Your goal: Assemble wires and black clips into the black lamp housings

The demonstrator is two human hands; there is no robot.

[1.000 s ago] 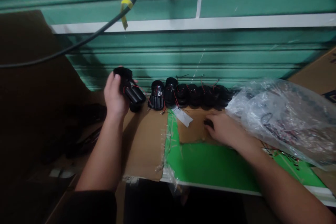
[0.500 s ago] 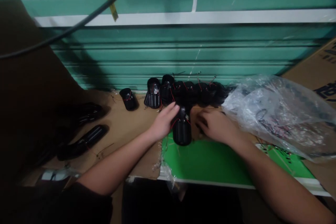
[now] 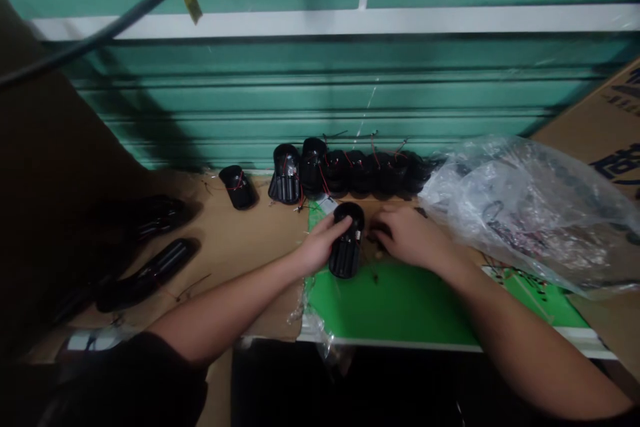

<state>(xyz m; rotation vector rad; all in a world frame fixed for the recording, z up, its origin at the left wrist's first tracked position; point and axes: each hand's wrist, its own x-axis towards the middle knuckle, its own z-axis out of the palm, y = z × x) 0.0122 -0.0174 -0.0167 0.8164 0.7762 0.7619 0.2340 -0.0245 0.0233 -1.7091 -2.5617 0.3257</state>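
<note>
My left hand (image 3: 319, 244) grips a black plastic casing (image 3: 345, 255) by its left side, thumb over the upper part. The casing has a rounded top hollow and long ribbed slots like a battery compartment. It is held over the front of the bench, at the upper edge of a green sheet (image 3: 400, 307). Just right of the casing, my right hand (image 3: 405, 232) has its fingers curled together; whatever is between them, if anything, is hidden. A small dark bit, perhaps a wire end, shows below its fingertips.
Behind my hands, a row of similar casings (image 3: 360, 173) with red wires lines the green wall. One casing (image 3: 239, 188) stands apart to the left, and more (image 3: 150, 273) lie further left on cardboard. A clear plastic bag (image 3: 540, 213) of wires lies right. A cable (image 3: 125, 23) hangs upper left.
My left thumb has moved onto the casing's upper part, and the hand now grips it more fully. The right hand stays beside it, fingers curled. The view has shifted slightly.
</note>
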